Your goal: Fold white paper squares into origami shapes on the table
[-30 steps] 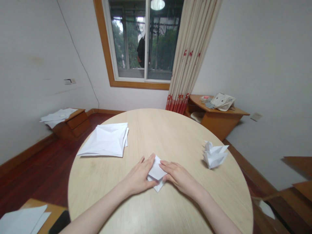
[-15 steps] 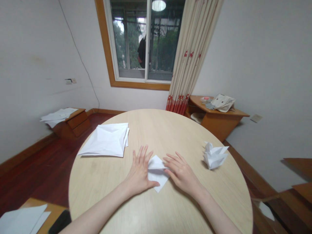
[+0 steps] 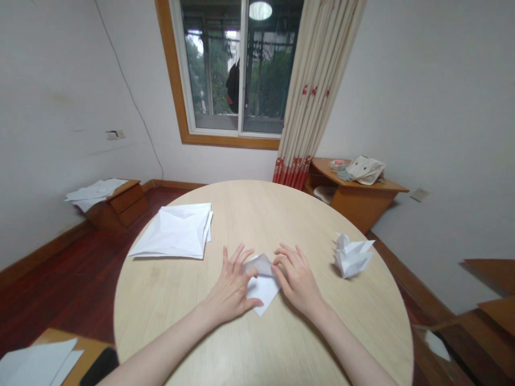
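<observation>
A small diamond of folded white paper (image 3: 263,292) lies on the round table between my hands, its far flap (image 3: 260,265) lifted off the lower layer. Along its left side, my left hand (image 3: 231,287) has its fingers spread and its thumb resting near the bottom corner. The left index finger bends over the paper's edge. My right hand (image 3: 298,281) pinches the flap's right corner between thumb and fingertips. The paper's left corner is partly hidden by my left fingers.
A pile of folded white sheets (image 3: 173,233) lies on the table's left side. At the right stands a folded paper piece with pointed tips (image 3: 352,257). The table's rounded edge (image 3: 404,316) is close to a chair-like wooden piece at lower right.
The paper's upper flap has come up, showing its shaded face. My right thumb and fingers have closed in on its corner, and my left index finger has bent over the paper.
</observation>
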{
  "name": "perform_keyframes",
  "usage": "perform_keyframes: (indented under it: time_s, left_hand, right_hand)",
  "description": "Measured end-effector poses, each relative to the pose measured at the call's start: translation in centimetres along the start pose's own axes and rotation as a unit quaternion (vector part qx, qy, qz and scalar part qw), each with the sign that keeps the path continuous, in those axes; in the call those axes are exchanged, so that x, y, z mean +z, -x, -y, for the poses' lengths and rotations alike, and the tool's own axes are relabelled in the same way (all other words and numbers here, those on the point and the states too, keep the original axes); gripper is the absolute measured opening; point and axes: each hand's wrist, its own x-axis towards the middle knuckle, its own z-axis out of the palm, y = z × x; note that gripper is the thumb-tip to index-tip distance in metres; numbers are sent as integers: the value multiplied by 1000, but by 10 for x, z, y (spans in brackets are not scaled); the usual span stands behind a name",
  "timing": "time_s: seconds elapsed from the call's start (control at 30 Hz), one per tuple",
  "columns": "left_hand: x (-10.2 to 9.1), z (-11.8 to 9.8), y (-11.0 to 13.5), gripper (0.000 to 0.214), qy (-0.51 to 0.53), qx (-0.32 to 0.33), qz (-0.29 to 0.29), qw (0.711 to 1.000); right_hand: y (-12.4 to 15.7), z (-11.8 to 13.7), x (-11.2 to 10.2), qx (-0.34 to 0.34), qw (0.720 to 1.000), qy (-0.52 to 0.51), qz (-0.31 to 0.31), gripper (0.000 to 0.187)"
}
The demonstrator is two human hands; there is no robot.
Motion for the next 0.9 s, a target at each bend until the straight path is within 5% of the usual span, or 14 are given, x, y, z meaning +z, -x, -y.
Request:
perform_keyframes:
  time_s: [0.17, 0.6, 0.9]
  left_hand:
    - [-7, -2, -3, 44, 7, -30, 24, 999]
    - [-4, -1, -9, 80, 16, -78, 33, 996]
    - [-2, 1, -9, 85, 42, -85, 29, 995]
  right_hand:
    - [-1, 0, 1, 3, 1000, 12, -22, 17]
    - [-3, 0, 0, -18, 998, 18, -55, 20]
    - [0, -1, 0, 0, 1000, 4, 8, 24]
